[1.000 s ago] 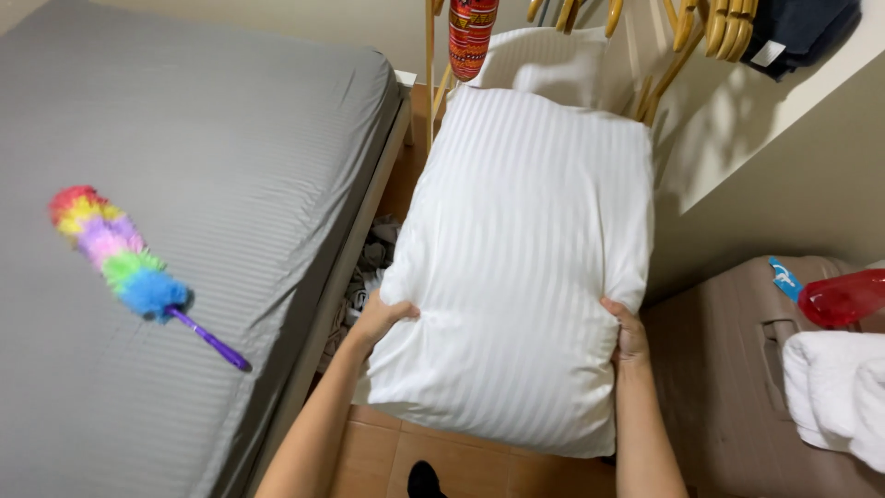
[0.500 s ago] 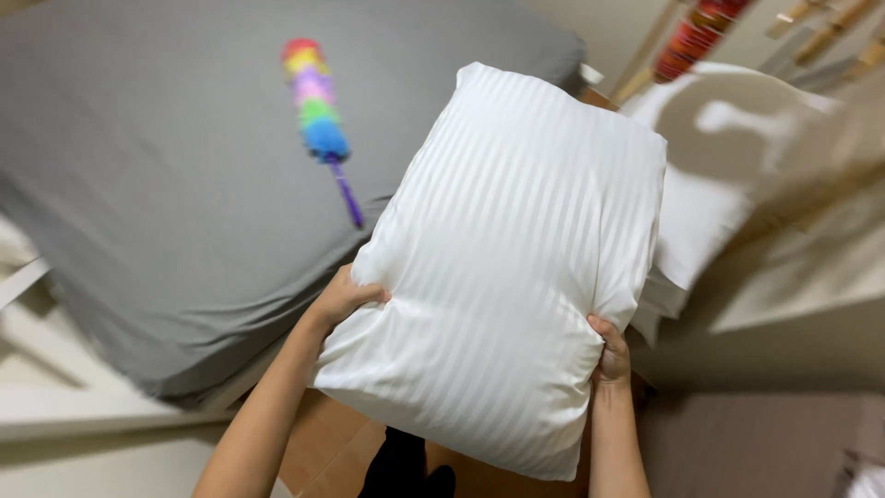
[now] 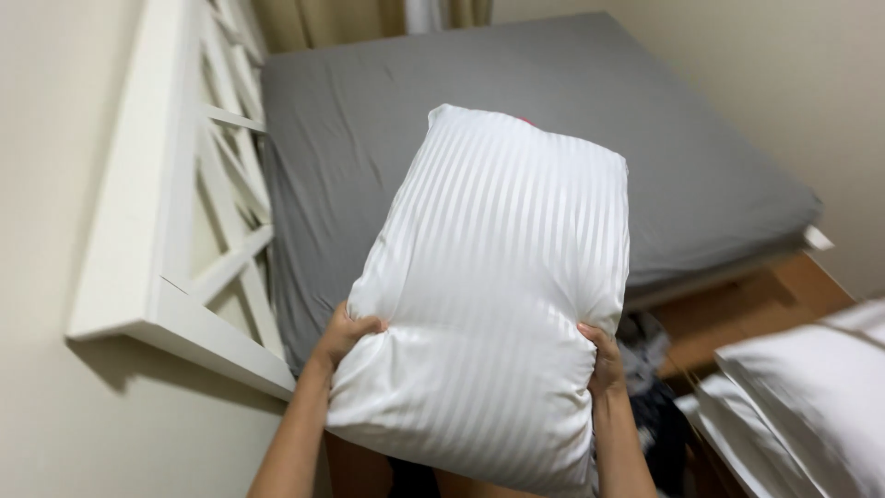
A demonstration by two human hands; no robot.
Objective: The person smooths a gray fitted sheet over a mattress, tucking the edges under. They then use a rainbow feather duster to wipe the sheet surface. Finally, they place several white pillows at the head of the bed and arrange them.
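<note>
I hold a white striped pillow (image 3: 493, 295) upright in front of me, over the near edge of a bed with a grey fitted sheet (image 3: 369, 138). My left hand (image 3: 343, 334) grips its lower left side. My right hand (image 3: 604, 361) grips its lower right side. A small red tip of something shows just above the pillow's top edge; the rest of it is hidden behind the pillow.
A white lattice headboard (image 3: 175, 231) stands at the left against a beige wall. Another white pillow (image 3: 811, 397) lies at the lower right. Beige curtains (image 3: 369, 17) hang beyond the bed. Brown wooden floor (image 3: 747, 304) shows right of the bed.
My view has swung left across the bed, from its side to the headboard end. The pillow stays in both hands. The colourful duster is now hidden behind the pillow.
</note>
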